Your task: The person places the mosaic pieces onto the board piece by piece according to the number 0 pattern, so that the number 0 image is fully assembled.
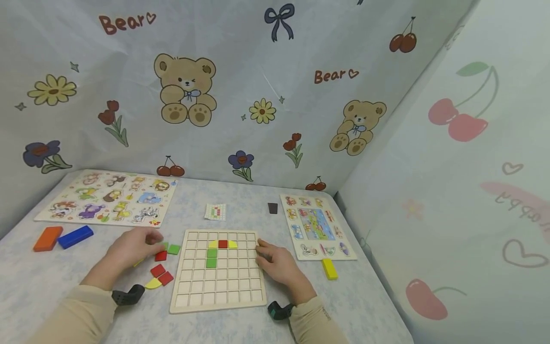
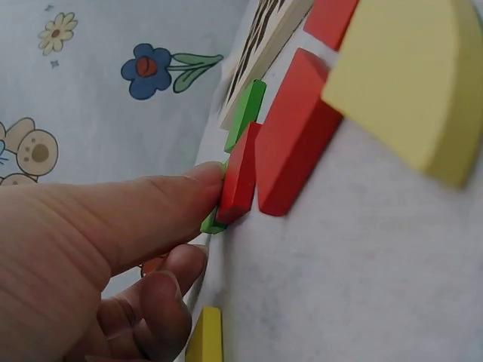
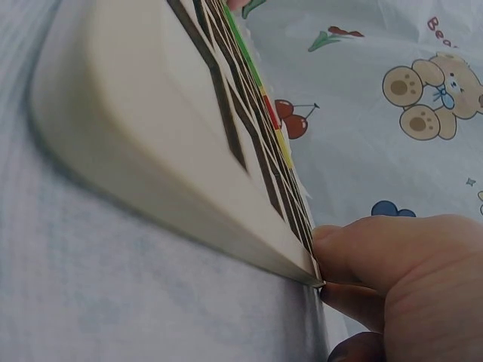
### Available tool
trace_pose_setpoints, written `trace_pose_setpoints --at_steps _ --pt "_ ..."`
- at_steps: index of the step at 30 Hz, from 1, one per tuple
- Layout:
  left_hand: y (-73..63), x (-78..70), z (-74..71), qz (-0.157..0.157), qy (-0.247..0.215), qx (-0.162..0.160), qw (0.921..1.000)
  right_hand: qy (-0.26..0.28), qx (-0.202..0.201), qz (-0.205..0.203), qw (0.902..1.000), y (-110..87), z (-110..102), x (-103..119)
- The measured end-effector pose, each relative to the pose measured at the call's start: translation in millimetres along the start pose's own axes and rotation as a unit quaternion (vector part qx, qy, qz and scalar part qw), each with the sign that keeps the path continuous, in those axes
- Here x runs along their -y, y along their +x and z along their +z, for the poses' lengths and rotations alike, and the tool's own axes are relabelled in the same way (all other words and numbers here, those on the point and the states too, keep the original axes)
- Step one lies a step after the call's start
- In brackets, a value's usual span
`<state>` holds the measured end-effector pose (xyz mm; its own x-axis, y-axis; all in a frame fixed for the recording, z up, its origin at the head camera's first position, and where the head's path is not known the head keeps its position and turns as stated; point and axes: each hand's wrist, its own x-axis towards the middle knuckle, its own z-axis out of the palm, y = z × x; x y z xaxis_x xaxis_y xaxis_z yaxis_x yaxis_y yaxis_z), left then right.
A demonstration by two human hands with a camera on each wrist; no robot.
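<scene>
My left hand (image 1: 135,246) is low over the loose tiles left of the wooden grid board. One straight digit has its tip at a green tile (image 2: 213,223), partly hidden behind a red tile (image 2: 240,177); the other fingers curl loosely. A second green tile (image 1: 174,249) lies beside it. My right hand (image 1: 277,263) pinches the right edge of the grid board (image 1: 219,306), thumb at the rim and a finger below. In its cells sit a red square (image 1: 222,244), two yellow pieces flanking it, and two green squares (image 1: 211,258) under the left one.
Red tiles (image 1: 165,278) and a yellow quarter-round (image 1: 153,284) lie near my left wrist. Orange (image 1: 48,239) and blue blocks (image 1: 75,237) lie farther left. A pattern card (image 1: 216,211) is behind the board. Picture puzzles (image 1: 161,210) (image 1: 296,248) flank it; a yellow block (image 1: 329,269) lies right.
</scene>
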<state>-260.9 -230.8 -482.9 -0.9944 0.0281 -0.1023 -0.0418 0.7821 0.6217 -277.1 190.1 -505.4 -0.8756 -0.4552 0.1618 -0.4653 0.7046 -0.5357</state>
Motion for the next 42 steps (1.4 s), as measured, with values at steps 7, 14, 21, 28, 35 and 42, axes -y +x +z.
trace_pose_setpoints --at_steps 7,14,21,28,35,42 --pt "-0.3 1.2 -0.3 -0.008 0.0 0.004 1.0 0.008 0.004 0.011 0.9999 0.4 0 3" --pt "0.4 3.3 0.4 -0.01 -0.006 0.012 0.9999 0.003 0.004 0.017 0.9998 1.7 1 2" --pt "1.4 1.7 -0.8 -0.006 -0.01 0.009 0.9999 -0.004 0.001 0.009 1.0 2.1 1 0" --pt "1.6 1.6 1.8 -0.003 -0.004 -0.002 1.0 0.0 0.0 0.01 0.9999 2.1 1 1" --pt "0.5 -0.2 1.6 -0.01 0.011 -0.018 0.9997 -0.001 0.002 0.012 0.9999 0.4 1 2" --pt "-5.8 -22.3 11.4 0.01 -0.026 -0.04 0.9988 0.005 0.006 0.024 0.9997 0.0 1 2"
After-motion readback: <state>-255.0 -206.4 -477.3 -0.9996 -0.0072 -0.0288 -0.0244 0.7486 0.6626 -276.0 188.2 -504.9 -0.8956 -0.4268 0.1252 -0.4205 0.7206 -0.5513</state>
